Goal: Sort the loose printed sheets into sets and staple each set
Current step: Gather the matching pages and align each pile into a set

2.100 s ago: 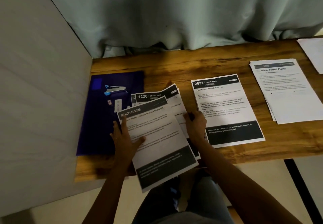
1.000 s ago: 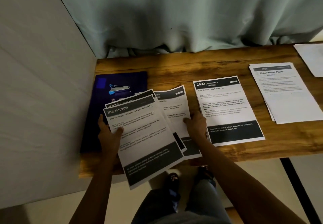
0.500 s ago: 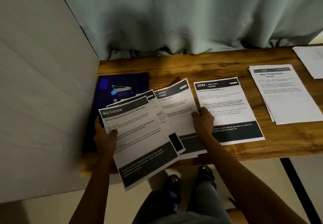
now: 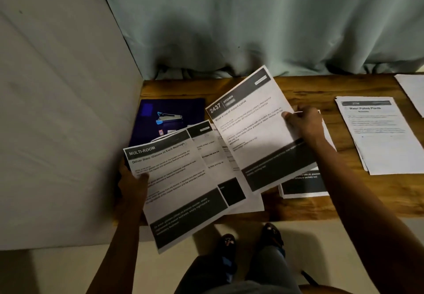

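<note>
Sheet (image 4: pixel 252 133) has lifted off the fan (image 4: pixel 179 179).
Sorting: my right hand (image 4: pixel 302 121) pinches it, left hand (image 4: pixel 132 183) grips the fan; next I match its set.

A wooden table (image 4: pixel 241 86) of warm brown grain stands against a pale grey-green curtain (image 4: pixel 252 18), which hangs in soft folds along the far side and bunches at the table's far edge. A plain off-white wall (image 4: pixel 57 87) closes the left. The near floor (image 4: pixel 46 270) is pale cream. Light is dim.

Wooden table (image 4: pixel 298 87), blue folder (image 4: pixel 185 106), printed stack (image 4: pixel 387 142)
</note>
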Motion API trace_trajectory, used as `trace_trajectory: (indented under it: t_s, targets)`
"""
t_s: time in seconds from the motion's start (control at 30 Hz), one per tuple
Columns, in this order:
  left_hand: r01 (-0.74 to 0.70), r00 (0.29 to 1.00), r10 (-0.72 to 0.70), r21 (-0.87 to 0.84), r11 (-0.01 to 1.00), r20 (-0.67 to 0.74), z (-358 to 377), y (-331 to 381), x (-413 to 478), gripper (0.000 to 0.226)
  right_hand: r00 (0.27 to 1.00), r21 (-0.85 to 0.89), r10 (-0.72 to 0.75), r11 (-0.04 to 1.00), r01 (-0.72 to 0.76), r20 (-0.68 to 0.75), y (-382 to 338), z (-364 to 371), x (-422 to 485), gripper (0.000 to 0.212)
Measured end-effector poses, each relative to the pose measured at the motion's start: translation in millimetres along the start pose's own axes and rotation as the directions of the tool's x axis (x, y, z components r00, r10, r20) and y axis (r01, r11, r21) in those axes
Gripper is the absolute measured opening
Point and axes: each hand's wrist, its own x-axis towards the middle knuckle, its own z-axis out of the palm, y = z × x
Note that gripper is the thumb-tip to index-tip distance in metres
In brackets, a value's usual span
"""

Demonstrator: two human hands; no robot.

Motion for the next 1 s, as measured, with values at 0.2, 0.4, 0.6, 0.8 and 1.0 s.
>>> trace_trajectory:
  t_s: [0.2,0.4,0.6,0.8,1.0]
  targets:
    - [-0.117,0.992,0.12,0.106,0.987,-0.023,-2,-8,-8,0.06,0.984,-0.086,0.026,0.996,-0.011,0.174,2,63,-22,0.035]
    - [-0.301,0.953,0.253,0.479,0.825,0.164,8,-24,-21,0.076,0.937,-0.057,0.03,0.998,-0.011,0.349,8,123,-48,0.029]
    - [-0.43,0.894,0.256,0.542,0.722,0.368,23,-48,-14,0.118,0.933,-0.066,0.032,0.998,-0.009,0.36,0,148,-55,0.034]
    - [-0.439,0.889,0.256,0.547,0.713,0.38,23,-46,-15,0.121,0.919,-0.094,0.106,0.993,-0.075,0.38,-5,161,-53,0.039]
    - [-0.442,0.887,0.246,0.569,0.694,0.39,24,-47,-15,0.124,0.892,-0.072,0.147,0.989,-0.129,0.427,-4,167,-52,0.042]
